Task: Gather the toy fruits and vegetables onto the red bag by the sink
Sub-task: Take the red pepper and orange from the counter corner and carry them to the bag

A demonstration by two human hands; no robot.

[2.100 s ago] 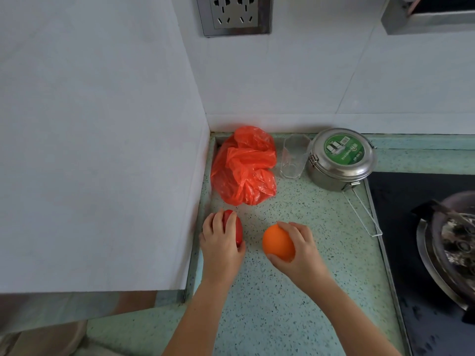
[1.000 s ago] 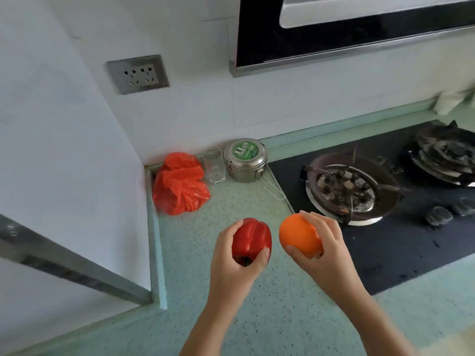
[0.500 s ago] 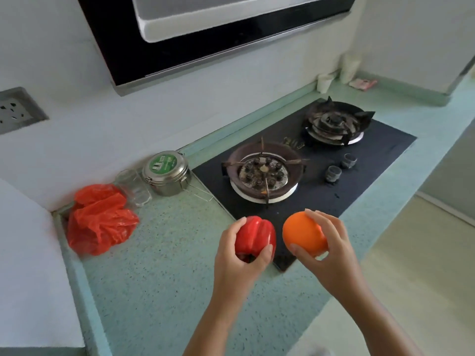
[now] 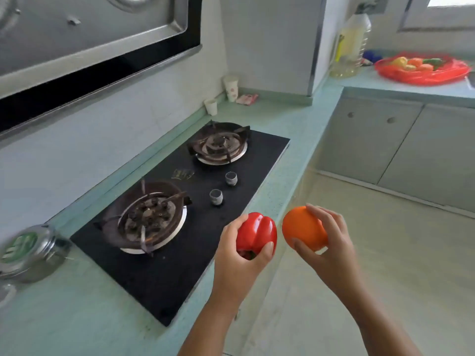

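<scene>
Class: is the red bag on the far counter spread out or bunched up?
Spread out: the red bag lies wide and flat, with toy produce resting on it.

Two bare forearms (image 4: 380, 325), slim wrists; bare left hand (image 4: 236, 255), bare right hand (image 4: 331, 250)

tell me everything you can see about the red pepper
The red pepper is a glossy, plastic-looking toy with rounded lobes and a groove between them. The left hand grips it from below, fingers curled round both sides, holding it in the air by the front edge of the counter, lobed end up. It sits close beside the orange, a gap between them.
</scene>
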